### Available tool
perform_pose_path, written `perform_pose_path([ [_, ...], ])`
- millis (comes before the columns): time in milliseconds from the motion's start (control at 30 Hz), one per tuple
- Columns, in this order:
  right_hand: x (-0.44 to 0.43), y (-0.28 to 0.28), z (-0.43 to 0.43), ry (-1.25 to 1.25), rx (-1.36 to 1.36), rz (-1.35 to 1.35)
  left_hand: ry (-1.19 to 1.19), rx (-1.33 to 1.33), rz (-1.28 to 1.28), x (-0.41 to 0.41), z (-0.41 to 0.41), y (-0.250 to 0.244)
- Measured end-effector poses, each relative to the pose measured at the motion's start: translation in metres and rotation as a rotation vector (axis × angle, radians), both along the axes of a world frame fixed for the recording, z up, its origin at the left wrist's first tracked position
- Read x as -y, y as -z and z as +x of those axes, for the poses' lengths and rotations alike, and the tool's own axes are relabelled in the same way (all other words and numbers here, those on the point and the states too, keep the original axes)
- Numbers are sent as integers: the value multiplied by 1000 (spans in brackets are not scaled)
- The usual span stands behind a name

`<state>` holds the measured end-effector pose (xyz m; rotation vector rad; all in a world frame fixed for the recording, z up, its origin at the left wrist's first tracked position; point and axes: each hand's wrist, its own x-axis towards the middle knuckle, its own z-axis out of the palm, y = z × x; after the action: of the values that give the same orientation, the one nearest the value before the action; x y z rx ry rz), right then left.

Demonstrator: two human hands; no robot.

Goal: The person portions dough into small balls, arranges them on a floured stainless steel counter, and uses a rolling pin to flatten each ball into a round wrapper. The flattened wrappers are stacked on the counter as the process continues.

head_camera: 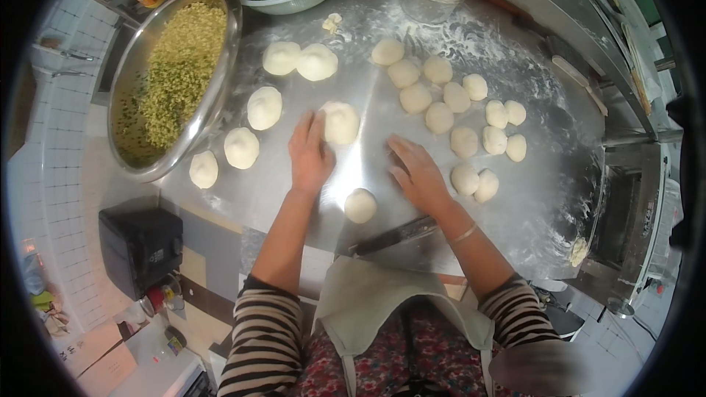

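My left hand (310,154) lies against the left edge of a flattened dough round (342,123) on the steel worktop (309,212). Its fingers point away from me, the thumb slightly apart. To the right, my right hand (416,173) is over the worktop with spread fingers and nothing in them. A smooth dough ball (360,205) sits between my wrists. Close to my right wrist, a long dark tool (392,236) lies along the near edge; my arm covers its right end. More flattened rounds, such as this one (241,148), curve along the left.
Several dough balls (440,117) cluster on the right. A large steel bowl (229,66) of chopped yellow-green filling tilts at the left. Behind stand a pale colander (298,3) of chopped greens and a floury tub (424,8). A brush (576,80) lies at the far right.
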<state>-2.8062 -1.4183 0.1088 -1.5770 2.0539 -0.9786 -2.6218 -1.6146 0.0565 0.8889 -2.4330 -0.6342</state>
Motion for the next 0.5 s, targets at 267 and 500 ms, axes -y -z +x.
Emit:
perform_pose_path([
  [267, 103, 41, 12, -114, -224, 45, 22, 372, -1, -18, -9, -13],
  [500, 97, 42, 6, -121, -335, 173, -19, 436, -40, -12, -1, -6],
])
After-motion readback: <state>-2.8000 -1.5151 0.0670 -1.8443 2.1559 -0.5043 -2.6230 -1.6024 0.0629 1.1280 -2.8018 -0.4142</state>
